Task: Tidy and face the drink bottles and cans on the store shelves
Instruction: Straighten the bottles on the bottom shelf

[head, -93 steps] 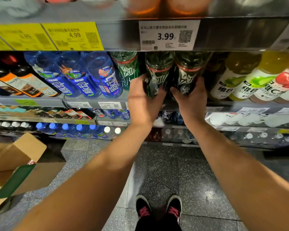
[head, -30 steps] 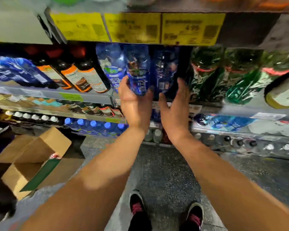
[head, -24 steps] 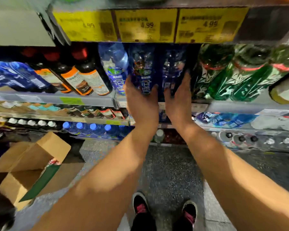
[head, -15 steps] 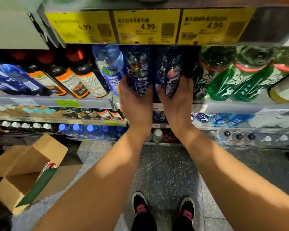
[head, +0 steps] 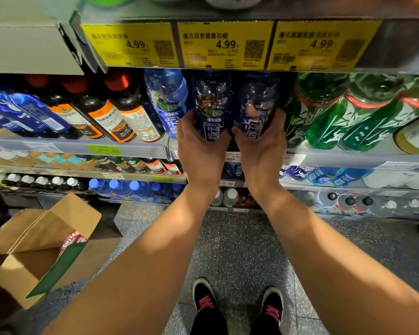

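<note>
Now that both hands have shifted from green bottles to blue ones, left hand (head: 200, 151) grasps one dark-blue plastic bottle (head: 213, 105), right hand (head: 261, 147) its neighbour (head: 257, 102), labels forward on the grey shelf (head: 78, 147).

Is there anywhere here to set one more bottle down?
Not on the shelf: the blue bottles, dark bottles and green bottles stand side by side, and both hands grip two. Bare room is the speckled floor between the cardboard box and the shoes.
</note>
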Tool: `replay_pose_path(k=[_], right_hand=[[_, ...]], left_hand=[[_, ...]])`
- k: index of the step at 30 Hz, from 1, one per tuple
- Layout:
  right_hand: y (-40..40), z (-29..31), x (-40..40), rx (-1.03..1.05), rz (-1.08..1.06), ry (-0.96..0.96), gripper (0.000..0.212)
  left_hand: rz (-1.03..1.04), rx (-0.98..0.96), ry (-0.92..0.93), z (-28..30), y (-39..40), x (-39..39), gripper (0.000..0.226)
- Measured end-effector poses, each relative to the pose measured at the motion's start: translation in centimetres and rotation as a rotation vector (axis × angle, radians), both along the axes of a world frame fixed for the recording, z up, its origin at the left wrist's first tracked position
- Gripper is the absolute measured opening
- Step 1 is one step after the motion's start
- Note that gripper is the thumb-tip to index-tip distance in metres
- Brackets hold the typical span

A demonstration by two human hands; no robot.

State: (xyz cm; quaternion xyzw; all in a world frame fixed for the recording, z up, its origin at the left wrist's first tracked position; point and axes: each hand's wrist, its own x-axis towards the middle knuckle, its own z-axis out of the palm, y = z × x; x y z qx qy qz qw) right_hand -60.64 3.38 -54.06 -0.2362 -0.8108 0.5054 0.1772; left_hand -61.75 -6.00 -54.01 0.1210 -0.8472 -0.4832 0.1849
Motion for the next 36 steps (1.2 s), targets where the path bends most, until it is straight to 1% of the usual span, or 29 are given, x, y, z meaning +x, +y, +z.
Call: replay_pose_path(k=[3,6,7,9,11,14,16,20,25,31,33,36], right_hand=[[0.0,-0.1,0.1,-0.016,0.016,-0.008,0.086],[0.2,-0.1,0.1,-0.016,0.033,-0.046,0.090],[0.2,-0.1,0.1,-0.019,0.037,-0.051,0.092],[0.3,-0.2,-0.1,-0.033,0.043,-0.053,0.095],[0.4,-0.2,-0.2,-0.021,0.043,-0.057,0.095],[0.6,0.0,-0.2,0.028,0.044,-0.095,0.096],[0.7,0.2,-0.1,0.024,0.041,-0.101,0.095],[0.7,0.3,0.1,0.000,0.040,-0.119,0.096],[0.7,0.4,0.0,0.020,0.029,-0.114,0.093],[0.9,0.4,0.0,0.041,0.028,-0.088,0.091],[0.9,0.2,0.0,0.037,0.028,-0.064,0.090],[0.8,0.1,0.0,0.051,0.029,-0.070,0.089]], left_hand=[[-0.030,0.028,0.036,0.0,-0.7,0.7,0.066],[0.042,0.033,0.156,-0.6,-2.2,1.2,0.057],[0.079,0.018,0.170,-1.0,-2.8,0.9,0.058],[0.121,0.000,0.125,-1.2,-3.7,0.1,0.065],[0.107,-0.003,0.085,-1.0,-3.9,-0.5,0.072],[0.125,-0.005,0.062,-0.9,-3.8,-1.0,0.076],[0.144,0.013,0.044,-0.9,-3.8,-1.2,0.077],[0.187,0.040,0.010,-0.7,-3.8,-1.6,0.072],[0.192,0.019,0.009,-0.6,-3.9,-1.7,0.066],[0.173,0.145,0.018,-0.4,-4.4,-0.6,0.061],[0.166,0.186,0.000,-0.5,-4.5,-0.2,0.062],[0.167,0.180,-0.034,-0.3,-4.5,0.1,0.064]])
